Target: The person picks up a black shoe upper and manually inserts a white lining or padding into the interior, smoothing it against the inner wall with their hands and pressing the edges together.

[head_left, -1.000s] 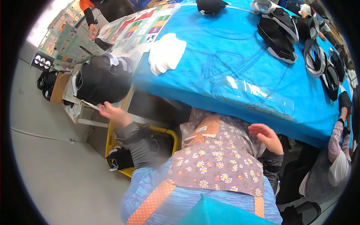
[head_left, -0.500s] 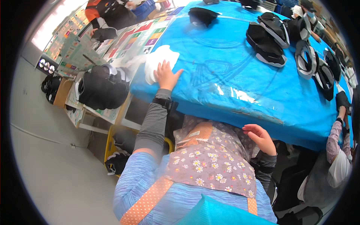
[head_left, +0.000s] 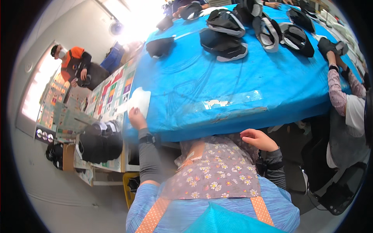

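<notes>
"White material (head_left: pixel 142 99), where?"

"Left edge of the blue table (head_left: pixel 233 81); left hand (head_left: pixel 137 119) curled at its near end, grip unclear; right hand (head_left: pixel 259 139) empty, loose."

"Best handling?"

"Probably lightly, by the rim."

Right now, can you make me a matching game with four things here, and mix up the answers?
Things:
1. left hand
2. right hand
3. table cover
4. apron

Clues:
A. flowery, with orange dotted straps
B. at the flat white pieces
C. bright blue
D. empty, just this side of the table cover's near edge

Right pairs: 1-B, 2-D, 3-C, 4-A
</notes>
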### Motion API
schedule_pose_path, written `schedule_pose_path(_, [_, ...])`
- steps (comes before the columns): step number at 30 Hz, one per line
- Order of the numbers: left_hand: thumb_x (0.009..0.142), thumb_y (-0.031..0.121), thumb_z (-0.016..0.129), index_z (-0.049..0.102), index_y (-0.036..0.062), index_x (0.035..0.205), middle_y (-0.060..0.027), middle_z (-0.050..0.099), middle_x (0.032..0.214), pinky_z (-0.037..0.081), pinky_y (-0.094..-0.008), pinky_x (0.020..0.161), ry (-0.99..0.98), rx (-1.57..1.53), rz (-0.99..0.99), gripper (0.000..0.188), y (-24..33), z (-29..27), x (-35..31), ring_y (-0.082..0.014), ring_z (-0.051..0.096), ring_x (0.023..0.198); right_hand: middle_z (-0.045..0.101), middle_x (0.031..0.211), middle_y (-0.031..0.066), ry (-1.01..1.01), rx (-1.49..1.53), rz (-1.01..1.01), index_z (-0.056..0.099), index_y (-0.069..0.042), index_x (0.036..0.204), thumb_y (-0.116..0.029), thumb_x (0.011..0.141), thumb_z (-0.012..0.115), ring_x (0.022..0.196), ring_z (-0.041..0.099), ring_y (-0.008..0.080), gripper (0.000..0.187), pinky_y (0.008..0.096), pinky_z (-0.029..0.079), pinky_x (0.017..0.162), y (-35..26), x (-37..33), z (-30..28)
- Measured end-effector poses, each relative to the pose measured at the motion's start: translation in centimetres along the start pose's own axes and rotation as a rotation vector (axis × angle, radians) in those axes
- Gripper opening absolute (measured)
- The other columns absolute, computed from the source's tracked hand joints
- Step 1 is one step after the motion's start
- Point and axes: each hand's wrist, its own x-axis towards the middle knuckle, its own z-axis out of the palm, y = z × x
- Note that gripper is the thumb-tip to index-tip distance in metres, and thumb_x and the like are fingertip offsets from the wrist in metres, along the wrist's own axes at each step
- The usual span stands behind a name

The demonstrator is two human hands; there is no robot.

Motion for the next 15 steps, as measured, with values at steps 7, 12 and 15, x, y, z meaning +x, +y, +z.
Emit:
schedule_pose_path(7, [0.078,0.040,0.082,0.066,0.0010,0.124,-0.0227,0.065,0.122,0.050,-0.0425,0.095,-0.168,0.281,0.167,0.062,-0.2,-1.7,0.9,-0.0351,0.064,0.110,0.070,0.119,0.0126,-0.018,-0.130,-0.078,0.063,0.002,0.127,-0.030,0.097,0.068,0.108,0.065,0.0193,0.043,0.0320,0.051,0.093,0.0,-0.1,0.1])
schedule_pose_path(12, [0.075,0.039,0.084,0.066,0.0067,0.126,-0.0172,0.063,0.124,0.043,-0.0491,0.102,-0.202,0.438,0.165,0.062,1.0,-1.0,-0.2,-0.0382,0.056,0.118,0.069,0.121,0.0142,-0.012,-0.190,-0.075,0.063,0.002,0.127,-0.033,0.097,0.067,0.113,0.064,0.0228,0.046,0.0334,0.050,0.097,0.1,-0.1,0.4])
schedule_pose_path(15, [0.083,0.034,0.078,0.065,0.0039,0.127,-0.0172,0.063,0.128,0.044,-0.0472,0.102,-0.209,0.413,0.150,0.055,1.3,-0.5,-0.3,-0.0387,0.056,0.118,0.068,0.125,0.0155,0.009,-0.236,-0.065,0.063,0.001,0.127,-0.035,0.098,0.065,0.116,0.063,0.0255,0.047,0.0348,0.049,0.099,0.0,-0.4,0.3])
